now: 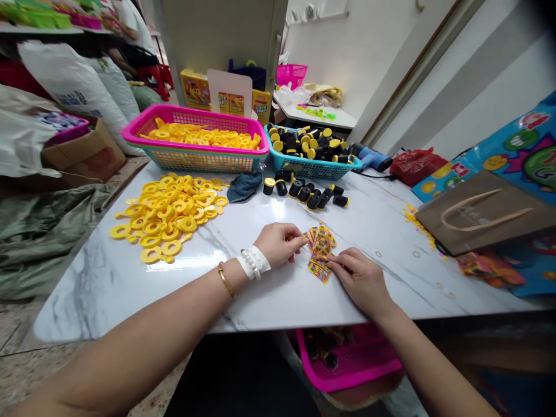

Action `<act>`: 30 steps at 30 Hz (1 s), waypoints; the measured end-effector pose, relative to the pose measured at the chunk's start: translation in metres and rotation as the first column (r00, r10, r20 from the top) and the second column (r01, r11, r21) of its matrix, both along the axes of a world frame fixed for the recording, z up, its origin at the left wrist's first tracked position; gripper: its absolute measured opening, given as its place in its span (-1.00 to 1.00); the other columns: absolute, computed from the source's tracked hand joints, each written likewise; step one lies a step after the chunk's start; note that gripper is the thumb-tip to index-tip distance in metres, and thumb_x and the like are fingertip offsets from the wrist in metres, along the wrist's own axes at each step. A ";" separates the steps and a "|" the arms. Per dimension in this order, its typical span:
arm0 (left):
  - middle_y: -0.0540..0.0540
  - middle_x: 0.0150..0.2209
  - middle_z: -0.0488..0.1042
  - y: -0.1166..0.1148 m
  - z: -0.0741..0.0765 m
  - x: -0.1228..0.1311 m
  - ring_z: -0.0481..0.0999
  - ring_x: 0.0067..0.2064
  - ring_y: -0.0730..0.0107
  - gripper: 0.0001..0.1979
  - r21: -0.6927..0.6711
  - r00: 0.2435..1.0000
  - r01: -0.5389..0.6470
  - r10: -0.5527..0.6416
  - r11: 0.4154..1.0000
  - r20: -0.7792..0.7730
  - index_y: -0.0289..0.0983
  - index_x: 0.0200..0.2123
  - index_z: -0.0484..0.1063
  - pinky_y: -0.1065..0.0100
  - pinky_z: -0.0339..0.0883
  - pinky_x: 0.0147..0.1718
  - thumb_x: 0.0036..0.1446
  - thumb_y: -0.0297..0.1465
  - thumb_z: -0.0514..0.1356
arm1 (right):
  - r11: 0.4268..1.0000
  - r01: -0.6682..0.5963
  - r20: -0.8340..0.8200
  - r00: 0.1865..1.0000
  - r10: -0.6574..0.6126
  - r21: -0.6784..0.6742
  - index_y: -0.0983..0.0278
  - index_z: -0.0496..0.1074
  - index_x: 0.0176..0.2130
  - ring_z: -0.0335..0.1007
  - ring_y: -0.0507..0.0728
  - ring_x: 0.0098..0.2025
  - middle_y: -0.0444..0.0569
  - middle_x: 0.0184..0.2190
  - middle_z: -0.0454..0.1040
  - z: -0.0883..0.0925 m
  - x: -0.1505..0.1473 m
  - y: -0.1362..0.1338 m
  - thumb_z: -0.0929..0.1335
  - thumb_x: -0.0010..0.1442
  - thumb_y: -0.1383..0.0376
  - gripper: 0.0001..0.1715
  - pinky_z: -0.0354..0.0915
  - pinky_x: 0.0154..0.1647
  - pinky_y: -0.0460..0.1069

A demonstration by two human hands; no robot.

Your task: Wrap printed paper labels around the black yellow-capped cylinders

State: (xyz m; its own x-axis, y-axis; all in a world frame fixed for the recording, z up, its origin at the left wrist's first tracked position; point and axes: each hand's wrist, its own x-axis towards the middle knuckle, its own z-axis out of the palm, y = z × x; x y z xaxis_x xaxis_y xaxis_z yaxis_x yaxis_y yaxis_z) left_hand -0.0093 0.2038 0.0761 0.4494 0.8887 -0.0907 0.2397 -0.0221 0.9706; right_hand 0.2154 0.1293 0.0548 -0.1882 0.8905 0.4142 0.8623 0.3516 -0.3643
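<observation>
Cards (321, 240), small and brightly printed, lie in a loose heap on the near middle of the desk (403, 278), between two hands. Fingers of the left hand (280, 243) pinch the heap's left edge; those of the right hand (360, 278) grasp a card at its right edge. Yellow rings (167, 211) spread to the left, black cylinders (319, 197) stand and lie on the far side, before a blue basket (313, 168), and a paper bag (482, 214) leans at right.
</observation>
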 end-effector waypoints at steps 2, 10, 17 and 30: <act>0.00 -0.54 0.51 -0.002 -0.001 0.001 0.41 -0.64 0.55 -0.79 0.003 1.000 -0.001 0.001 1.000 0.018 -0.28 -0.41 0.48 0.53 0.22 -0.63 0.15 -0.26 0.21 | 1.000 -0.025 -0.019 1.000 0.025 0.015 0.23 0.58 -0.32 0.47 0.10 -0.36 -0.04 -0.40 0.50 -0.002 -0.002 0.001 0.37 0.27 0.29 -0.83 0.39 -0.34 0.00; -0.13 -0.43 0.53 0.011 0.001 -0.008 0.46 -0.53 0.44 -0.51 -0.212 0.985 0.017 0.020 0.977 0.171 -0.34 -0.45 0.50 0.49 0.20 -0.68 -0.07 0.04 0.31 | 0.933 -0.179 -0.010 0.981 0.192 0.312 0.11 0.62 -0.16 0.47 0.11 -0.34 -0.02 -0.36 0.55 0.026 -0.027 0.032 0.43 0.19 0.31 -0.79 0.41 -0.32 0.00; 0.05 -0.66 0.35 0.036 0.016 -0.034 0.25 -0.63 0.59 -0.74 -0.115 0.871 -0.370 0.387 0.922 0.303 -0.33 -0.48 0.51 0.51 0.10 -0.64 0.00 -0.22 0.33 | 0.914 -0.296 -0.704 0.710 0.015 -0.279 0.32 0.51 -0.06 0.40 0.06 -0.48 0.02 -0.37 0.54 0.053 -0.085 0.100 0.40 0.14 -0.03 -0.46 0.24 -0.63 -0.10; 0.06 -0.60 0.33 0.013 0.016 -0.020 0.28 -0.60 0.55 -0.66 0.037 0.770 -0.585 0.542 0.810 0.336 -0.28 -0.42 0.48 0.48 0.15 -0.61 0.13 -0.11 0.18 | 0.986 -0.066 -0.720 0.691 -0.064 -0.151 0.23 0.27 -0.55 0.11 -0.02 -0.66 -0.21 -0.72 0.22 0.025 -0.101 0.100 0.29 0.24 -0.12 -0.43 0.03 -0.65 -0.10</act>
